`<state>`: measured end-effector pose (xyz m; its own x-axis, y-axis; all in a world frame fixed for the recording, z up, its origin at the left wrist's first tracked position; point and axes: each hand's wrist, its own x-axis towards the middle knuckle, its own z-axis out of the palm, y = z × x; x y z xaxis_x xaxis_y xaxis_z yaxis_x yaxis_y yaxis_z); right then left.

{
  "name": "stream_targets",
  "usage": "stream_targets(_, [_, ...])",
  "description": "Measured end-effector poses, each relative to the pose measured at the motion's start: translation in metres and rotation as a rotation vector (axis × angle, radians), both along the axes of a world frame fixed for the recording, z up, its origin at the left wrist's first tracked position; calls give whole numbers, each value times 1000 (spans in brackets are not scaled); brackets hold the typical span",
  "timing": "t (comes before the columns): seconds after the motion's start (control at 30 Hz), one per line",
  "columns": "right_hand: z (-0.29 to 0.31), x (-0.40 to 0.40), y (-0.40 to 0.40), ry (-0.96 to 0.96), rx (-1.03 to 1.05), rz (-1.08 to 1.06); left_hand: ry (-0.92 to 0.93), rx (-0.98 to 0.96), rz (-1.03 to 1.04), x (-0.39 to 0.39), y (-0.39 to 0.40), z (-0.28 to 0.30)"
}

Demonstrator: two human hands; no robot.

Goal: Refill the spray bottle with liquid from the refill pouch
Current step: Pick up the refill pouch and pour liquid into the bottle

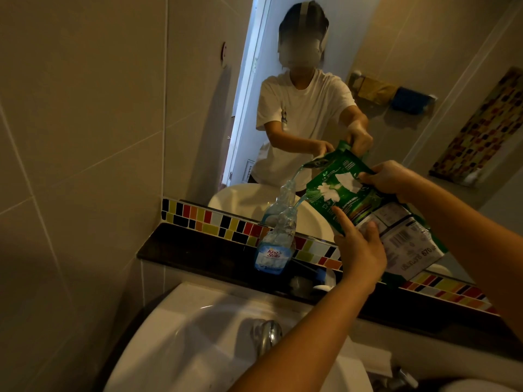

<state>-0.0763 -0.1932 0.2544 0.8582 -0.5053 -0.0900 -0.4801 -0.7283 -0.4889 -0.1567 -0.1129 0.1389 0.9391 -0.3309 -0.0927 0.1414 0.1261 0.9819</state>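
Refill pouch (pixel 365 205) is held up w/ both hands, tilted so its spout corner points down-left at the spray bottle (pixel 276 244). Right hand (pixel 393 179) is clamped on the pouch's upper edge, fingers wrapped over the top. Left hand (pixel 358 247) grips it from below, thumb on the back, index finger stretched along the front. A thin pale-blue stream runs from the spout into the bottle's open neck; bottle stands just left of and below the pouch, untouched by either hand.

Pouch: green, white flower print, grey panel w/ barcode and "670" on its lower part. Bottle: clear plastic, upright, no trigger head on, blue label reading "King's Stella", some blue liquid inside.

Bottle sits on a dark worktop (pixel 198 250) ledge behind a white sink (pixel 198 335) w/ a chrome tap (pixel 266 335). A small white and blue item lies on the ledge right of the bottle; can't tell what. Multicolour tile strip (pixel 215 219) runs along the ledge under a mirror (pixel 410 38), which reflects the person, pouch and bottle. Beige wall tiles at left.
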Motion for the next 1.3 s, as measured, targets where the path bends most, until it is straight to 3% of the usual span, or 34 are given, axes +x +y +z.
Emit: stream_targets(1.3, [2, 5, 4, 14, -19, -21, 25, -18, -13, 7, 0, 0])
